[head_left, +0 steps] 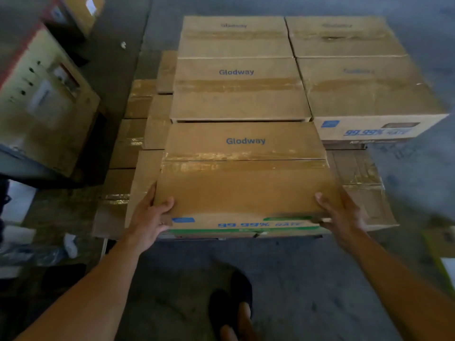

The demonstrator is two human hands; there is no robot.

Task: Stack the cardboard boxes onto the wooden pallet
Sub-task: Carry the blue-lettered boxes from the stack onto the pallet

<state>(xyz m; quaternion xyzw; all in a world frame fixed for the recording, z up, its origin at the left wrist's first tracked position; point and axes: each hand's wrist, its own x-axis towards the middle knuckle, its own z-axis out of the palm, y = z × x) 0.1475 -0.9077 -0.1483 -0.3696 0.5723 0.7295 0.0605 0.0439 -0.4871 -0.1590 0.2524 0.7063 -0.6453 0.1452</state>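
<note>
Cardboard box (pixel 243 173), "Glodway" | gripped at near corners by left hand (pixel 150 215) and right hand (pixel 342 212) | laid on stacked boxes (pixel 240 88)

The nearest box (pixel 243 183), brown cardboard taped along its top seam and printed "Glodway" in blue, lay flat on the top layer of the stack. The left hand (pixel 150 215) and right hand (pixel 342 215) gripped its near corners. Just behind it, a second box (pixel 238 97) and a third box (pixel 235 38) of the same kind continued the row. Behind and to its right, two more boxes (pixel 364 92) lay level with those. Lower boxes (pixel 130 143) showed beneath it on both sides.
</note>
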